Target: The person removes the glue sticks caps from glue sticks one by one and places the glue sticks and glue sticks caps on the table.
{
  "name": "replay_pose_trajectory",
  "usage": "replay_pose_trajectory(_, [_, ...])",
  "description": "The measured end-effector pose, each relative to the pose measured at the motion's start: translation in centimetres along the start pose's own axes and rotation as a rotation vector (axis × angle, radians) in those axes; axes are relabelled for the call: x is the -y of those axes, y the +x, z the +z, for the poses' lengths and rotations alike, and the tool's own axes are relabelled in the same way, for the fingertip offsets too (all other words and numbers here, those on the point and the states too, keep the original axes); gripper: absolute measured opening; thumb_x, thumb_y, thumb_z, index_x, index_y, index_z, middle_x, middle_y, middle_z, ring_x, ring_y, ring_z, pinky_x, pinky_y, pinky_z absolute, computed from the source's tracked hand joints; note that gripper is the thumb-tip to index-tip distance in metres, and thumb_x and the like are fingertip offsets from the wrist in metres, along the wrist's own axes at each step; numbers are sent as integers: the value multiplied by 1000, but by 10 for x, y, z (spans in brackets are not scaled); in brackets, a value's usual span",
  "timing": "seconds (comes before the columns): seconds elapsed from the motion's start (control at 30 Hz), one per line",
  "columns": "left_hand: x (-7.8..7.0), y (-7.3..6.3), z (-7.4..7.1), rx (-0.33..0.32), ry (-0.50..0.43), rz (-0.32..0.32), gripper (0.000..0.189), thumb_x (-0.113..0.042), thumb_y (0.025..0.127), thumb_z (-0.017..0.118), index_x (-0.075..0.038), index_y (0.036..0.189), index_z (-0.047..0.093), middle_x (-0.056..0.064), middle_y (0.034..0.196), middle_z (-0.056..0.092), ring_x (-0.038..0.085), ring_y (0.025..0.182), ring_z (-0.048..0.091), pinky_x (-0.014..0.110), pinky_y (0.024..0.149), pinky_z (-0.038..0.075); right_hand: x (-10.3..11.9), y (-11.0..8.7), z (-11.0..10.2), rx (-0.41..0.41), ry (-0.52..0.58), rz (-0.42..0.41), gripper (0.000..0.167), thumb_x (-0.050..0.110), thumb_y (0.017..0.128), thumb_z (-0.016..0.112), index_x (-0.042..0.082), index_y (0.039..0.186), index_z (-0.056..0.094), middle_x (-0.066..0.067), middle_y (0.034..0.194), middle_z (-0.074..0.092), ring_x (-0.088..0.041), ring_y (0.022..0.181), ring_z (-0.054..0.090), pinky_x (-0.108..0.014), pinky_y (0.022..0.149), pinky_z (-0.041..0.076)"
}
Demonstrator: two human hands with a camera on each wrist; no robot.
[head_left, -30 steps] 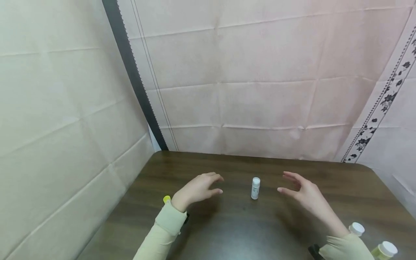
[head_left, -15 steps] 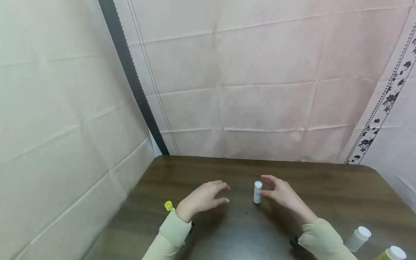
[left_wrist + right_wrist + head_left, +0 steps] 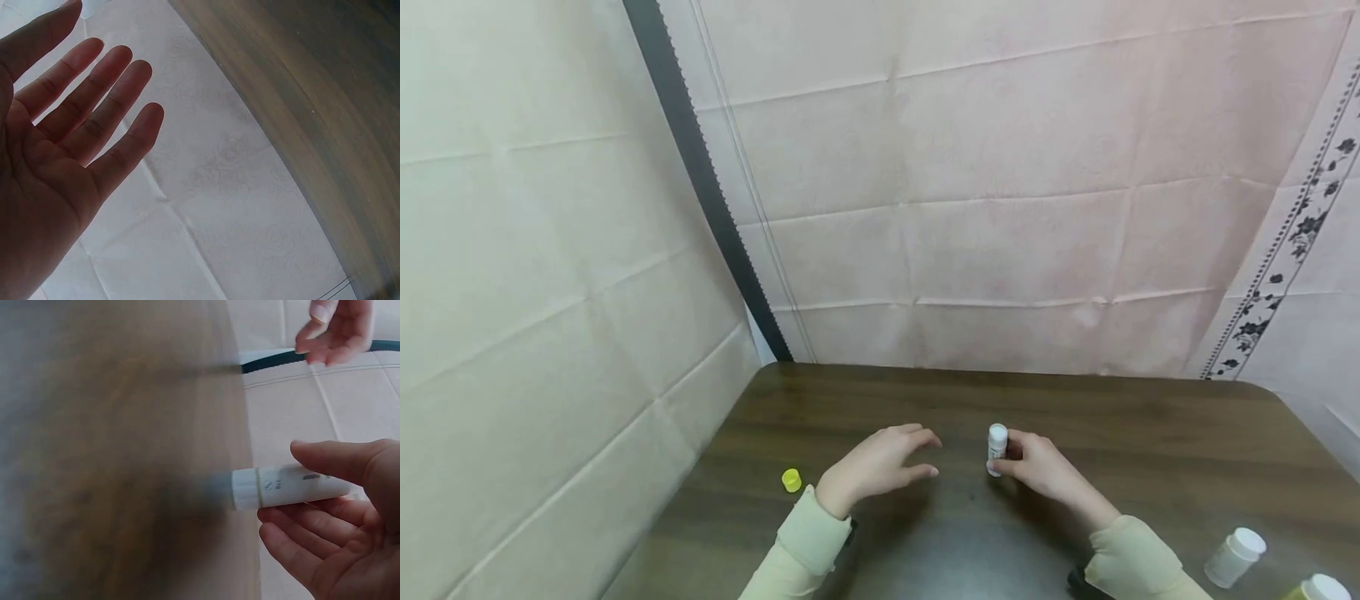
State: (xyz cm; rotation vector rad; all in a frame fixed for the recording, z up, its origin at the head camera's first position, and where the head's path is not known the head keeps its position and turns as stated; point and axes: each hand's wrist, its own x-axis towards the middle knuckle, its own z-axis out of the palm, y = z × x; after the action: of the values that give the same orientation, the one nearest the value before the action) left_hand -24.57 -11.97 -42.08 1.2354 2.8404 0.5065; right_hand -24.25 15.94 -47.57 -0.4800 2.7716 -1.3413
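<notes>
A small white tube (image 3: pixel 997 450) with a white top and dark print stands upright on the brown table in the head view. My right hand (image 3: pixel 1048 472) pinches it from the right, thumb at the near side and fingers behind. In the right wrist view the thumb lies along one side of the tube (image 3: pixel 284 486) and curled fingers rest against the other. My left hand (image 3: pixel 880 467) hovers left of the tube, holding nothing. The left wrist view shows its palm (image 3: pixel 56 156) with the fingers loosely extended.
A small yellow cap (image 3: pixel 792 480) lies on the table left of my left wrist. At the lower right stand a whitish bottle (image 3: pixel 1235 557) with a white lid and a yellow bottle (image 3: pixel 1317 588), cut off by the frame. Pale cloth walls (image 3: pixel 985 208) enclose the table's back and left.
My right hand has moved left to the white tube and now grips it. The left hand has shifted slightly right, and the view has tilted a little.
</notes>
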Motion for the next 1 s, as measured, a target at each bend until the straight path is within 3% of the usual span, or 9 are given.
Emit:
replay_pose_trajectory(0.53, [-5, 2, 0, 10, 1, 12, 33, -30, 95, 72, -16, 124, 66, -5, 116, 66, 4, 98, 63, 23, 87, 52, -1, -6, -1, 3, -10, -31, 28, 16, 92, 75, -1, 113, 68, -9, 103, 73, -22, 93, 71, -38, 75, 57])
replay_pose_trajectory(0.83, [-6, 1, 3, 8, 5, 28, 33, -30, 94, 73, -16, 123, 67, -5, 115, 66, 4, 97, 63, 22, 86, 52, 32, -2, -35, -53, -24, -52, 33, 26, 95, 73, 1, 115, 67, -11, 106, 73, -26, 97, 70, -44, 79, 57])
replay_pose_trajectory(1.0, [-9, 1, 2, 6, 17, 52, 33, -30, 95, 73, -15, 123, 67, -5, 114, 65, 4, 96, 63, 22, 84, 52, 51, -1, -55, -96, -47, -58, 35, 32, 94, 73, 5, 114, 67, -11, 106, 73, -27, 99, 70, -41, 76, 57])
